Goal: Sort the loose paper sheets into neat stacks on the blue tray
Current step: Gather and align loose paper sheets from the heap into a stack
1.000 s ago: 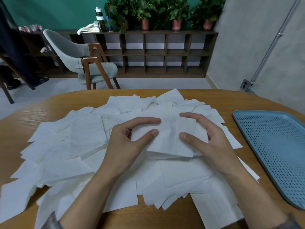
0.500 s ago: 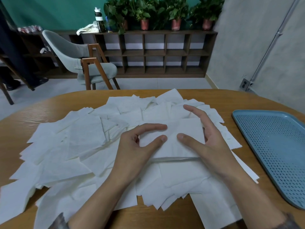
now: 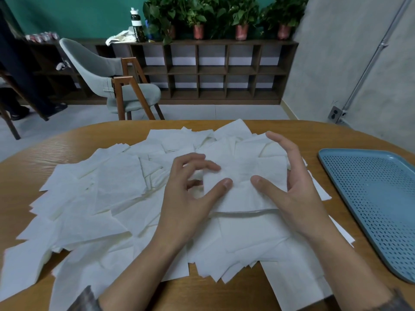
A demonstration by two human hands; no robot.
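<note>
Paper stack (image 3: 244,191), frame centre: left hand (image 3: 186,203), right hand (image 3: 298,194) loosely spread, thumbs on top. Square edges fully before lifting toward blue tray (image 3: 370,198).

Looked like an office break room: rounded wooden table (image 3: 40,153), grey armchair (image 3: 94,66) beyond its far edge, dark cubby shelving (image 3: 213,70) against teal wall (image 3: 67,14), potted plants (image 3: 242,12) on top.

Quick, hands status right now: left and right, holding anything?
Left hand: open, thumb resting on the small paper stack, gripping nothing.
Right hand: open, fingers straight along the stack's right edge.
</note>
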